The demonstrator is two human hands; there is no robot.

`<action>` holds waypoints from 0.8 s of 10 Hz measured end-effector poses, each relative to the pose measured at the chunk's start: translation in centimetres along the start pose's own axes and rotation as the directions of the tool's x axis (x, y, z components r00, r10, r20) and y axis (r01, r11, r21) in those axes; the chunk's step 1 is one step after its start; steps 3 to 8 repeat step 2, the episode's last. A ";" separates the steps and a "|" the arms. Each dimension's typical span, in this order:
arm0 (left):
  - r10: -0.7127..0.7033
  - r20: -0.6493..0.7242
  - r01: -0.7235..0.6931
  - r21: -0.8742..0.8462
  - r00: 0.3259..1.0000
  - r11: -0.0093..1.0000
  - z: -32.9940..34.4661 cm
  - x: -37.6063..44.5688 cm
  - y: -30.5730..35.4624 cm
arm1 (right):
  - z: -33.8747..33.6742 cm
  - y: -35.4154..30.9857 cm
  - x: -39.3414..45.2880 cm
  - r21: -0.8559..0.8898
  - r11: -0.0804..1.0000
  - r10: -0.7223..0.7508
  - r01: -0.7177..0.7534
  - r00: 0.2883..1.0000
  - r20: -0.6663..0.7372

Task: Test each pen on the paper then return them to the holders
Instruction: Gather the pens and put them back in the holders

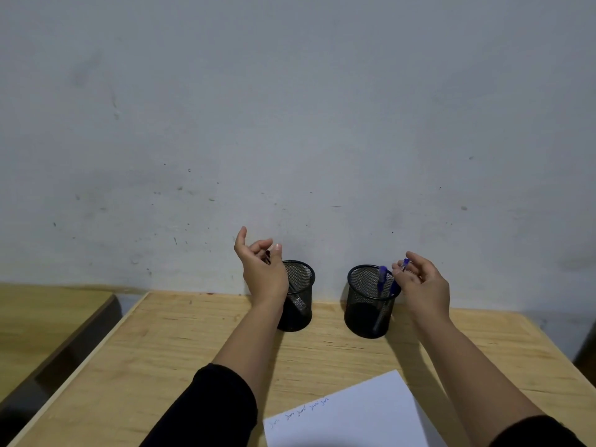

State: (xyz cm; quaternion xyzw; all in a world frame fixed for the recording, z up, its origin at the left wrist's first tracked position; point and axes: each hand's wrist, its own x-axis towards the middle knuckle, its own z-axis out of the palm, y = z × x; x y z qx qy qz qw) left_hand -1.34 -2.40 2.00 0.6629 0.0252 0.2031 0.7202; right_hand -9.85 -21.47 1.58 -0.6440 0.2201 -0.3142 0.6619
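Evidently each hand hangs over its own holder to drop a tested pen in: left hand (263,269) pinches a dark pen (268,255) above the eleven-o'clock holder (298,295), right hand (424,285) a blue pen (405,264) above the one-o'clock holder (369,301), paper (354,411) at six.

The only writing in view is on the sheet of white paper (354,411) lying at the near edge of the wooden desk (167,343). Along the sheet's upper left edge runs a slanted row of short handwritten scribbles in blue ink (300,413), several small marks set one after another; they are too small and blurred to make out as words. No other text, label, brand, number or sign can be read.
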 end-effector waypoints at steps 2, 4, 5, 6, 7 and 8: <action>-0.039 -0.012 0.040 0.058 0.999 0.998 -1.2 -0.2 0.1 | -0.7 -0.1 -0.4 -0.083 0.997 0.008 -0.006 1.000 0.020; -0.039 -0.012 0.040 0.058 0.999 0.998 -1.2 -0.2 0.1 | -0.7 -0.1 -0.4 -0.083 0.997 0.008 -0.006 1.000 0.020; -0.039 -0.012 0.040 0.058 0.999 0.998 -1.2 -0.2 0.1 | -0.7 -0.1 -0.4 -0.083 0.997 0.008 -0.006 1.000 0.020; -0.039 -0.012 0.040 0.058 0.999 0.998 -1.2 -0.2 0.1 | -0.7 -0.1 -0.4 -0.083 0.997 0.008 -0.006 1.000 0.020; -0.039 -0.012 0.040 0.058 0.999 0.998 -1.2 -0.2 0.1 | -0.7 -0.1 -0.4 -0.083 0.997 0.008 -0.006 1.000 0.020; -0.039 -0.012 0.040 0.058 0.999 0.998 -1.2 -0.2 0.1 | -0.7 -0.1 -0.4 -0.083 0.997 0.008 -0.006 1.000 0.020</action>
